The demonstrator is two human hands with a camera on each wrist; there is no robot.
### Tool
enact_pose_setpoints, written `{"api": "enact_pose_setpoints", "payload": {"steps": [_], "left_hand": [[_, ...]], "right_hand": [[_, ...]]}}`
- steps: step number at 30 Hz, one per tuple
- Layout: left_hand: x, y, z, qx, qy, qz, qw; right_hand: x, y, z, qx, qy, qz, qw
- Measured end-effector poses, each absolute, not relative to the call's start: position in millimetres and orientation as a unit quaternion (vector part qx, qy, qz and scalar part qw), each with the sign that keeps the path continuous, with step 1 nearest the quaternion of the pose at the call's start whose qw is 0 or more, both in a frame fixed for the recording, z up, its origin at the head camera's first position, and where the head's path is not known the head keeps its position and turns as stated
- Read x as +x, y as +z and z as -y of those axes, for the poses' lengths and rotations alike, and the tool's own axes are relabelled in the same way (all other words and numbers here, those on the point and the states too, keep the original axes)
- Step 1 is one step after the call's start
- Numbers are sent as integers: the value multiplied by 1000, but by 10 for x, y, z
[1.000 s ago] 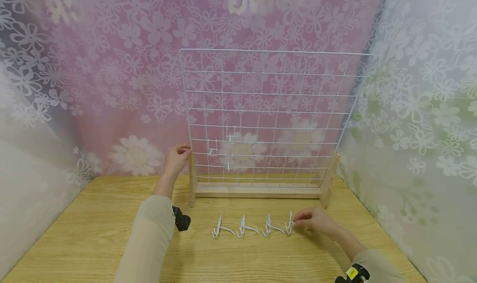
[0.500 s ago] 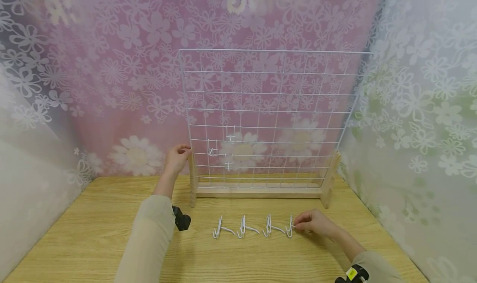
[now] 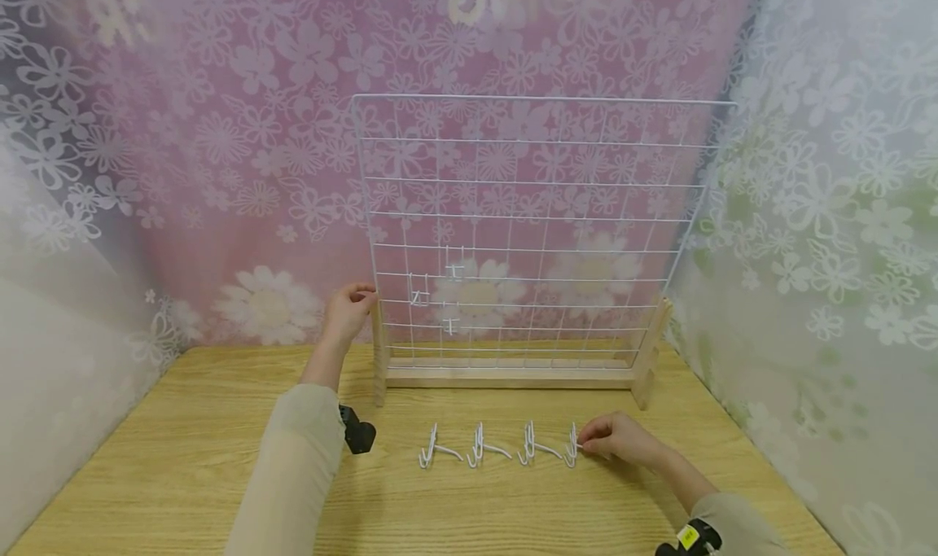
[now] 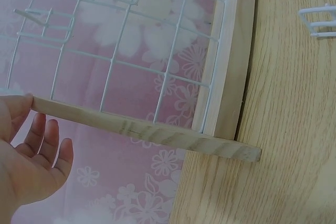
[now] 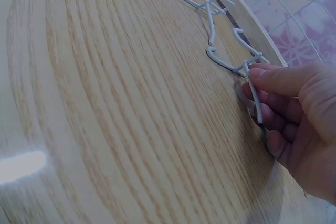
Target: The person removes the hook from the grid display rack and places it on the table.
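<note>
A white wire grid panel (image 3: 528, 214) stands upright in a wooden stand (image 3: 506, 374) at the back of the table. My left hand (image 3: 350, 302) holds the top of the stand's left post (image 3: 378, 352). In the left wrist view its upper finger touches the post (image 4: 157, 135) end while the other fingers (image 4: 50, 145) hang loosely. Three white hooks (image 3: 453, 273) hang low on the grid's left part. Several more white hooks (image 3: 479, 448) lie in a row on the table. My right hand (image 3: 611, 442) pinches the rightmost hook (image 3: 572, 452), which rests on the wood, thumb over its wire (image 5: 255, 103).
The wooden table (image 3: 183, 458) is walled by flowered sheets on the left, back and right. A black wrist camera (image 3: 357, 435) sits on my left forearm, close to the leftmost lying hook (image 3: 432, 452). The other lying hooks (image 5: 210, 9) trail away from my right hand (image 5: 294, 108).
My right hand and the rightmost hook have slid slightly toward me along the table. The left hand stays on the post.
</note>
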State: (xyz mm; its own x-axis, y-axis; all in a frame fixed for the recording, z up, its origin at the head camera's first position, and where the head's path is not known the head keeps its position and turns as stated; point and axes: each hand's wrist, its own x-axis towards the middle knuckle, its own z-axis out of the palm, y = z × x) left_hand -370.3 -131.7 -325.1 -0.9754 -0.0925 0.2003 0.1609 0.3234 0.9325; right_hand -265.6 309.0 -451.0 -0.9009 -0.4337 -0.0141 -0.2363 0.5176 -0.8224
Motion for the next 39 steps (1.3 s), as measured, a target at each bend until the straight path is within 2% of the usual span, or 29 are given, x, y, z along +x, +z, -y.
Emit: {"api": "enact_pose_setpoints", "payload": {"steps": [9, 19, 31, 39], "left_hand": [[-3702, -3237, 1323, -21, -574, 811, 109], [-3692, -3245, 1307, -16, -579, 808, 106], [-3700, -3238, 1313, -20, -581, 805, 117], [-3722, -3249, 1313, -19, -576, 809, 117]], "right_hand": [[-2654, -4525, -3066, -202, -452, -865, 87], [-2641, -4500, -3075, -150, -454, -875, 76], [-2734, -4221, -2995, -114, -461, -880, 13], [-2836, -3995, -2889, -132, -457, -879, -38]]}}
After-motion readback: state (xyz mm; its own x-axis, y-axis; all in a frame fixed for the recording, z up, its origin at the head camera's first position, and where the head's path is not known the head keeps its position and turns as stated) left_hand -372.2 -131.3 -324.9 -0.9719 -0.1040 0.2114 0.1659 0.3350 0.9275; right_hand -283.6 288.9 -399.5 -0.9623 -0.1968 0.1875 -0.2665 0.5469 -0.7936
